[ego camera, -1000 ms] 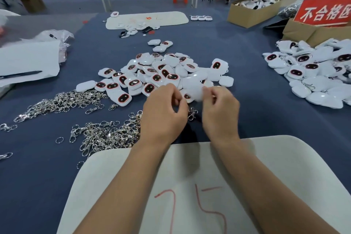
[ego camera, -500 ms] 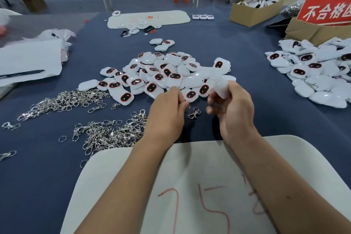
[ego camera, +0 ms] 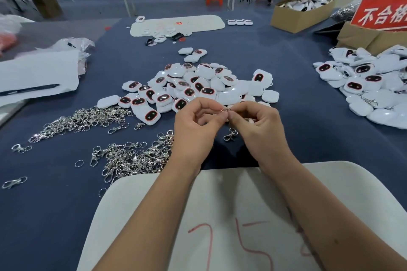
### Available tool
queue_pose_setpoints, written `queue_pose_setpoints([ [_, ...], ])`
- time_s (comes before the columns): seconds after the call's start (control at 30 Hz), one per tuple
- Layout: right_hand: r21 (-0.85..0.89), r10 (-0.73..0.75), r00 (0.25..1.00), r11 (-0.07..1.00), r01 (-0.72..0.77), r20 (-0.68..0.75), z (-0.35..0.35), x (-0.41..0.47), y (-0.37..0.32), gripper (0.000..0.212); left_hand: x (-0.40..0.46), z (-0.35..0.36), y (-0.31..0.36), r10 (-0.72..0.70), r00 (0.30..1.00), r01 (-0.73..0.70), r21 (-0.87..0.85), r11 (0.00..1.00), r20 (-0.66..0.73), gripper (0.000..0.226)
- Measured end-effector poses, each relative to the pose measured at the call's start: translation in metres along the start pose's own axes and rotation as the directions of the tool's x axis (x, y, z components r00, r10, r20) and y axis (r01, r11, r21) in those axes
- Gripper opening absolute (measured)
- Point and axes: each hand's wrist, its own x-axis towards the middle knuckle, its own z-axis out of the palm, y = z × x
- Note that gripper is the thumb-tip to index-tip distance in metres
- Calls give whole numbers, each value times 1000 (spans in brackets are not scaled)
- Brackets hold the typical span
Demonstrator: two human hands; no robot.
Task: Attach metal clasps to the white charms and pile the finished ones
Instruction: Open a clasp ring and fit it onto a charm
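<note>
Silvery metal shows between the fingertips at the centre of the frame: a small ring (ego camera: 224,110) is pinched from both sides, the left hand (ego camera: 196,125) holding it with thumb and forefinger, the right hand (ego camera: 262,125) meeting it with thumb and forefinger too. The other fingers (ego camera: 246,106) of the right hand are curled inward, and a glimpse of something white sits inside that palm; whether it is a charm cannot be told. Just below the two hands, one loose clasp (ego camera: 230,134) lies on the dark blue worktop (ego camera: 253,55).

Behind the hands, in the middle of the frame, lies a spread heap of white charms (ego camera: 198,86), many face up with a dark, red-edged oval window. At lower left of the hands sits a tangle of metal clasps (ego camera: 132,156), and a second, longer drift of clasps (ego camera: 81,119) runs toward the left edge. At the right edge a second pile of charms (ego camera: 374,86) is heaped up, a clasp showing among them. Both forearms rest across a white sheet (ego camera: 242,193) with red marks at the bottom of the frame. At upper right stand cardboard boxes (ego camera: 301,15) and a red sign (ego camera: 381,14) with white characters.
</note>
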Motion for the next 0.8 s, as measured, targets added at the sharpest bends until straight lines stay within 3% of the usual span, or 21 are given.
queue_pose_setpoints([
  [0.27, -98, -32, 991, 995, 19, -131, -2, 1, 0, 10, 1, -2, -3, 27, 999, -24, 125, 992, -23, 14],
  [0.47, -109, -45, 999, 993, 47, 21, -1, 0, 0, 14, 2, -2, -1, 24, 999, -23, 3, 1000, -34, 12],
  [0.6, -43, -40, 999, 998, 40, -3, 0, 0, 2, 5, 0, -1, 1, 11, 1000, -10, 27, 1000, -19, 17],
  [0.8, 3, -40, 996, 999, 39, 74, -2, 0, 0, 15, -1, -2, 3, 36, 999, -35, 72, 997, -25, 19],
])
